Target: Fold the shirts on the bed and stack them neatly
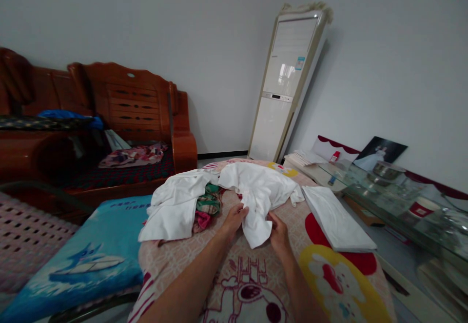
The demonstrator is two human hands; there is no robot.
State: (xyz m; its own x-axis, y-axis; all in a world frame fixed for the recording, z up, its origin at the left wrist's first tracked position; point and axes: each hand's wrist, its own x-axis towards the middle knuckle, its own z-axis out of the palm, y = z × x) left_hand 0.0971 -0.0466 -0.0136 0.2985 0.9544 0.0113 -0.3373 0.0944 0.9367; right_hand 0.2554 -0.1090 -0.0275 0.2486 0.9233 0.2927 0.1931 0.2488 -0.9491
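Observation:
A crumpled white cloth lies on the patterned pink blanket, its narrow end pointing toward me. My left hand pinches the left edge of that end. On its right edge, the fingers of my right hand are closed on the same cloth. To the left spreads another white cloth, with green and pink fabric showing beside it. A flat, folded white cloth rests at the right side of the blanket.
A blue cushion is at the lower left, below a wooden sofa. Behind stands a tall white air conditioner. On the right, a glass-topped cabinet holds a metal bowl and a photo.

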